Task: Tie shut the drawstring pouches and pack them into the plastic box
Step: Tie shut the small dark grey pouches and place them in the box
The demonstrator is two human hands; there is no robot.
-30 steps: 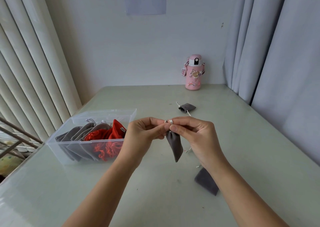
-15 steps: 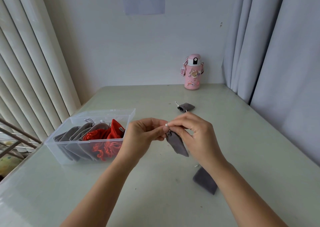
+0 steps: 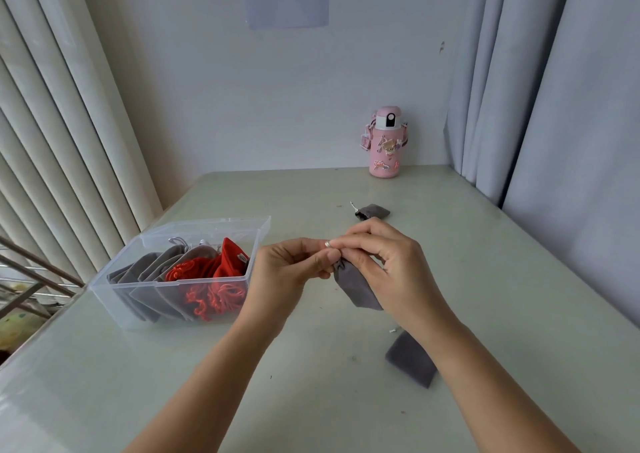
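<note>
The left hand (image 3: 287, 269) and right hand (image 3: 389, 272) are pinching, fingers curled, the gathered neck of a grey drawstring pouch (image 3: 358, 291) hanging above the table (image 3: 311, 400), right of the clear plastic box (image 3: 110, 302) holding grey and red pouches (image 3: 194, 274). The silvery bit (image 3: 328, 243) at the fingertips is probably its cord end.

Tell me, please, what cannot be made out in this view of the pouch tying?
All in the head view:
- Held pouch: its cord and any knot are hidden by the fingertips of the left hand and right hand.
- Near pouch: partly hidden by the right wrist.
- Far pouch: too small to tell whether it is tied.
- Box: pouches overlap, so no count.
- Sheet: cut off by the top edge.
</note>
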